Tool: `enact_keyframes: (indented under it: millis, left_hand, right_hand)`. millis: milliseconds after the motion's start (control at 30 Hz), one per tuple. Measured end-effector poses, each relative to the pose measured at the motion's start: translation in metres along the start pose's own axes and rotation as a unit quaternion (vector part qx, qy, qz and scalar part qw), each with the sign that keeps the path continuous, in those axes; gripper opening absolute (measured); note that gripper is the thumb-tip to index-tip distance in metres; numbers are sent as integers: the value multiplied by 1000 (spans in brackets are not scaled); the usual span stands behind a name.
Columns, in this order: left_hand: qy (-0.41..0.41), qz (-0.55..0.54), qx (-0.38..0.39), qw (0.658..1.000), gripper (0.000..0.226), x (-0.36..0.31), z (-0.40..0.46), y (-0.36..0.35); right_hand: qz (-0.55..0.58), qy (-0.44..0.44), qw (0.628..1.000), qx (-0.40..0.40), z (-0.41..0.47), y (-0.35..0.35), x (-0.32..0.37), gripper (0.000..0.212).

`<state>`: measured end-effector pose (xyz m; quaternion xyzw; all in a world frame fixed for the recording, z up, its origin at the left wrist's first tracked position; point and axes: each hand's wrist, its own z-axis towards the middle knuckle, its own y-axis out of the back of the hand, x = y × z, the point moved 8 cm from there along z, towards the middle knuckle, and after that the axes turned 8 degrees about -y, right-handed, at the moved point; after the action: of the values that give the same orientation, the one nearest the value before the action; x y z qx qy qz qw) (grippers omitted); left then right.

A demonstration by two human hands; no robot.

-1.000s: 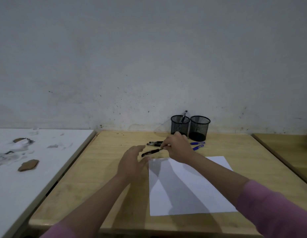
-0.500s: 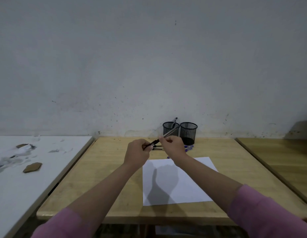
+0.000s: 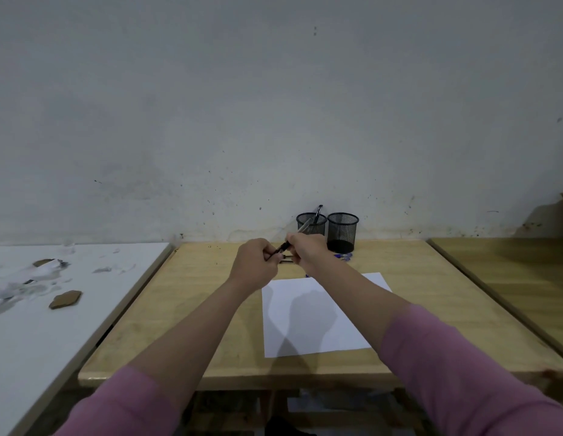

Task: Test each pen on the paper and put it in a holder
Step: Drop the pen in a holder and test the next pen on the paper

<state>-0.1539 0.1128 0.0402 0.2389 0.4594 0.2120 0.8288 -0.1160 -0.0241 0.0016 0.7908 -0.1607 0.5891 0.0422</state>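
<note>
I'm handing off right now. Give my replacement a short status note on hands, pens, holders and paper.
Left hand and right hand both grip one pen, raised above the table.
Left holder has one pen in it; right holder looks empty.
More pens lie in front of the holders.
Paper looks unmarked.
Left: test the held pen, place it, then the rest.
</note>
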Motion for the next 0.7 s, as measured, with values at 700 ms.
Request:
enact_keyframes:
  millis: [700]
  left_hand:
    - [47,222,47,973,22,116,-33,5]
  right_hand:
    - [-14,50,996,-71,13,73,-10,32]
